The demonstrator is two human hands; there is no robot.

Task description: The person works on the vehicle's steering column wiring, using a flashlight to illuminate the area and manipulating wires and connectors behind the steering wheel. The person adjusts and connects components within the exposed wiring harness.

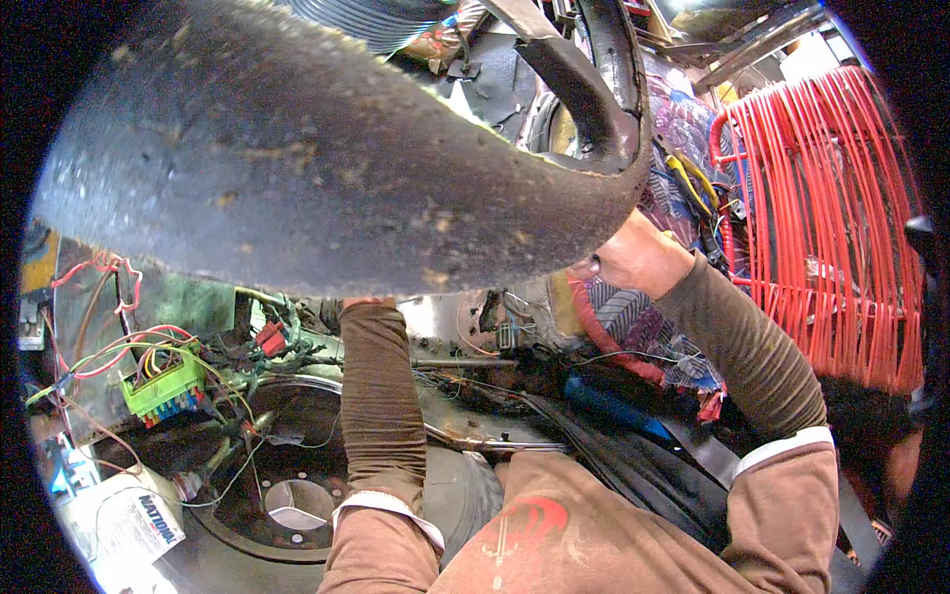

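Observation:
A large dark curved piece (327,168), scuffed and flecked with rust-coloured marks, fills the upper middle close to me. It bends round at the right into a narrower rim. My right hand (638,255) is closed at its lower right edge, with the thumb side showing and the other fingers hidden behind it. My left hand (368,300) reaches up under the lower edge; only a sliver of it shows below the piece, so its fingers are hidden. Beneath the left forearm lies a round dark wheel (223,535) with holes round its hub.
At left, a green connector block (163,386) trails many coloured wires. A white printed box (124,520) stands below it. On the right is a chair (826,228) strung with red cord. Yellow-handled pliers (693,183) lie beside it on patterned cloth (683,124).

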